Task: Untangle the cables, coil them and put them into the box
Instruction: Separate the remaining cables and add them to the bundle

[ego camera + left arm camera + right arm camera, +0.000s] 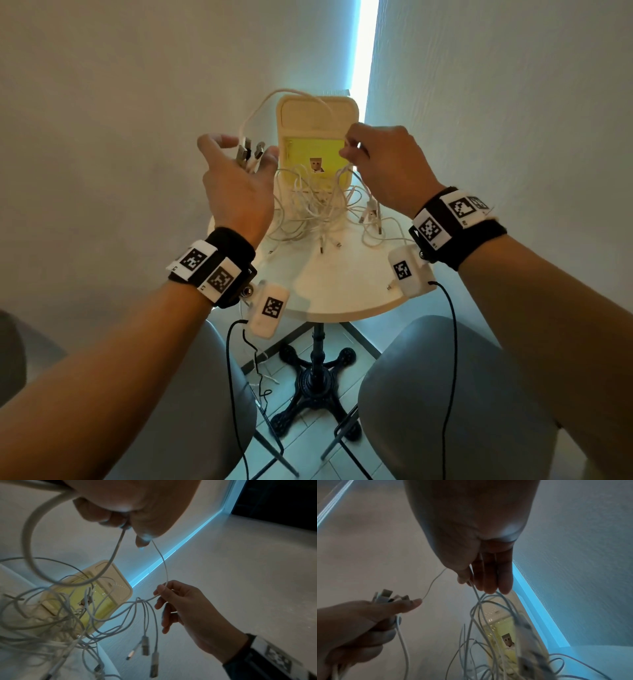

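Note:
A tangle of thin white cables point(318, 209) lies on the small round table point(342, 287), in front of and partly inside a cream box point(317, 113) with a yellow inside and its lid up. My left hand point(239, 168) is raised to the left of the box and grips a bundle of several USB plugs point(250, 152), whose cords hang down. My right hand point(351, 150) is raised at the box's right edge and pinches one thin cable point(164, 566). That cable arcs over to the left hand point(412, 603). More plugs point(145, 646) dangle under the right hand point(163, 591).
The table stands in a wall corner lit by a bright blue-white strip point(363, 68). Loose plug ends point(371, 214) lie on the table's right side. Its black iron foot point(318, 377) is between my knees, over a tiled floor.

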Demonstrator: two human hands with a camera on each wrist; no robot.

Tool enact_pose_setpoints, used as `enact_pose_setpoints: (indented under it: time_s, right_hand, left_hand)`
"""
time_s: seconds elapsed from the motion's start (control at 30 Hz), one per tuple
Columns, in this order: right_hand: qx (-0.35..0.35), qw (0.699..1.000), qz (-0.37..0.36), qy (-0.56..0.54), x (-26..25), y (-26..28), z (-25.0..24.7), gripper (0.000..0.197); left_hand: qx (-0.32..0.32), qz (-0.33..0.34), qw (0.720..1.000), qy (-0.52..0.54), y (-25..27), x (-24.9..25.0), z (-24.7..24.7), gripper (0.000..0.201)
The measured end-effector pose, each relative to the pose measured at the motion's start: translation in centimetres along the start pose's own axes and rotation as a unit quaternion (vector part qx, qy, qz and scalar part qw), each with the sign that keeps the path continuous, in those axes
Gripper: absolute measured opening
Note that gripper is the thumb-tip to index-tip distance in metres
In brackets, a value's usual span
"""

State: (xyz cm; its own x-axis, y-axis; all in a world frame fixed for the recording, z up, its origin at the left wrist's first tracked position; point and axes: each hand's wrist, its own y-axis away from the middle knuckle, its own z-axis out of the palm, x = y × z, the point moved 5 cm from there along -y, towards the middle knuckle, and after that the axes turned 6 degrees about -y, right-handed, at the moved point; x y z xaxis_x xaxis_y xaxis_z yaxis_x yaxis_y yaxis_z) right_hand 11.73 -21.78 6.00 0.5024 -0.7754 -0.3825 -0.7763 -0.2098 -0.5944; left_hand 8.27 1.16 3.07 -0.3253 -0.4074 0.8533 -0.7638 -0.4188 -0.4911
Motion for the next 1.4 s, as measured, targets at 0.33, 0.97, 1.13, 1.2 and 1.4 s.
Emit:
enact_pose_setpoints:
  time_s: [0.33,0.97,1.13,1.2,1.4]
  right_hand:
    - [-0.058,0.997,-0.045,-0.013,-2.0,0.6,2.4,0.027]
    - [-0.152,0.983,0.048,-0.096,0.3,2.5,6.2,0.017]
    - [-0.108,0.981,0.090,-0.134,0.9,2.0,5.5,0.020]
    - [-0.065,0.978,0.106,-0.168,0.6,1.3,4.5,0.022]
    - [-0.007,0.980,0.084,-0.182,-0.8,0.1,1.7,0.024]
  left_hand:
    - [-0.171,0.024,0.984,-0.045,0.5,-0.1,2.7,0.048]
    - [-0.208,0.035,0.954,0.211,-0.2,6.3,0.5,0.020]
    - [-0.224,0.005,0.949,0.220,-1.6,5.8,-0.6,0.030]
    - [-0.224,-0.025,0.955,0.194,-2.0,4.3,-0.5,0.029]
    - [-0.261,-0.109,0.958,0.046,-1.8,-1.2,0.2,0.015]
